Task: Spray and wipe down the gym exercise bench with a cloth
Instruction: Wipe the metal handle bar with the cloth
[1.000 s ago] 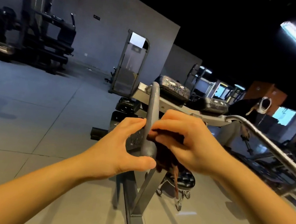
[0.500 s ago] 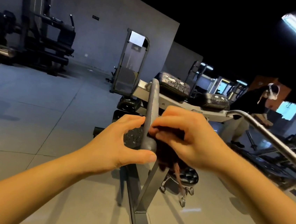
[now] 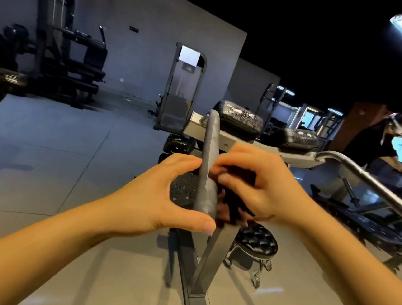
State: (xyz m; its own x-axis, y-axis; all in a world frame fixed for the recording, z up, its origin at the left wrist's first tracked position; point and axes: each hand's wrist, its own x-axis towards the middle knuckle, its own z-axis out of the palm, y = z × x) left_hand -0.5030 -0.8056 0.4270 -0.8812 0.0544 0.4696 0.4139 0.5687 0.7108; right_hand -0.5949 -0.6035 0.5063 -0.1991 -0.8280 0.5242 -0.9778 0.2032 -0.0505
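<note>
A grey handle bar (image 3: 208, 158) of the exercise machine rises in the middle of the view. My right hand (image 3: 261, 183) grips a dark cloth (image 3: 233, 205) and holds it against the bar's right side. My left hand (image 3: 165, 198) cups the bar from the left, its fingers reaching toward the bar higher up and its thumb under the bar's lower end. The machine's black padded rests (image 3: 240, 118) sit behind on a grey frame (image 3: 257, 148). No spray bottle is in view.
A second metal handle bar (image 3: 370, 182) slants down at right. A small black stool on castors (image 3: 256, 242) stands below my hands. Another person (image 3: 372, 143) bends over equipment at far right. Dark weight machines (image 3: 63, 61) stand along the left wall.
My right hand and the cloth have stayed on the bar with small shifts. The view has moved slightly. The person at right has leaned further right and down.
</note>
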